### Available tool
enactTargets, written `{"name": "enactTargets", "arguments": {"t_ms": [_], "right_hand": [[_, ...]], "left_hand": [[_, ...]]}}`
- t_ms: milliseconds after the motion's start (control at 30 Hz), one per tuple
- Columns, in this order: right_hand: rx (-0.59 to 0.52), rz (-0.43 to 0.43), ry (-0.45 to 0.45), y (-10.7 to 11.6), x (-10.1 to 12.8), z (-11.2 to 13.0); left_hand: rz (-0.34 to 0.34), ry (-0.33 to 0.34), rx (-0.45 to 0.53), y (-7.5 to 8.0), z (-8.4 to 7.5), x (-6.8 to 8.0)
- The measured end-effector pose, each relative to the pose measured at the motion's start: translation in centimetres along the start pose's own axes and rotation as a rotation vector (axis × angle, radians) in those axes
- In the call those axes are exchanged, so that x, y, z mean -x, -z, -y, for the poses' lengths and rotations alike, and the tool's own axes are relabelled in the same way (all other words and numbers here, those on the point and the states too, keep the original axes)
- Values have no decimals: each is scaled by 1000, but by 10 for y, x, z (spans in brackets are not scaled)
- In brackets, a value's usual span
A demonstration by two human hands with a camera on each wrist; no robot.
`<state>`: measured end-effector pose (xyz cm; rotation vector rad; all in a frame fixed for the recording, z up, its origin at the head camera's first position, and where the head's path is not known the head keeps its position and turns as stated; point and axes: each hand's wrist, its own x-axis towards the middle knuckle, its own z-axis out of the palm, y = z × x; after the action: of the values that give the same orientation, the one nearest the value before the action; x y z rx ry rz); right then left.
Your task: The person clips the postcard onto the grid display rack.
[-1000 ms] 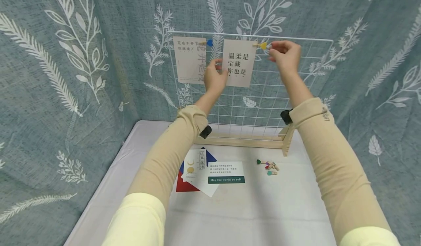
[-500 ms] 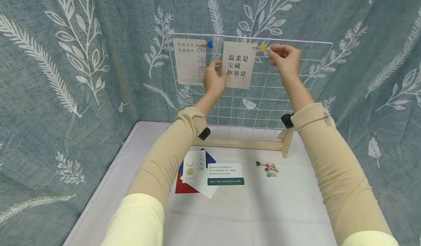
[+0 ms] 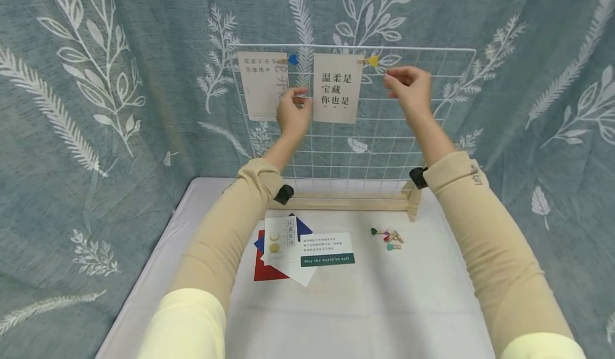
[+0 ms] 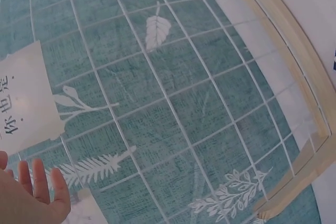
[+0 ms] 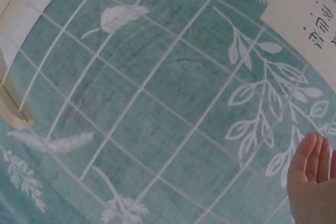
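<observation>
Both hands flank the clipped card (image 3: 337, 88), left hand (image 3: 291, 114) nearest.

The white wire grid panel (image 3: 413, 135) at centre frame looks like thin coated metal, set in a pale, matt wooden base (image 3: 346, 203). The cream paper card with black characters (image 3: 336, 88) is matt. Behind, the teal leaf-print curtain (image 3: 96, 108) is coarse woven cloth.

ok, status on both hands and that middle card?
Left hand open beside card's left edge. Right hand loosely curled, just off yellow clip. Middle card hangs clipped on grid. Nothing in the way.
</observation>
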<state>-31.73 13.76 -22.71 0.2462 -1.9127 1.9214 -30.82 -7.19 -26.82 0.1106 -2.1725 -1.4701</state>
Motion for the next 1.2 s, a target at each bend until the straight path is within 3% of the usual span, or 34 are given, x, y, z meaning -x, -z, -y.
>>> {"name": "enactTargets", "arguments": {"t_ms": [367, 900, 1200], "right_hand": [[143, 83, -6, 7, 15, -11], [126, 174, 32, 12, 26, -26], [196, 227, 37, 14, 40, -42]], "left_hand": [[67, -64, 21, 14, 19, 9], [149, -76, -46, 9, 25, 19], [193, -98, -66, 11, 47, 28]]}}
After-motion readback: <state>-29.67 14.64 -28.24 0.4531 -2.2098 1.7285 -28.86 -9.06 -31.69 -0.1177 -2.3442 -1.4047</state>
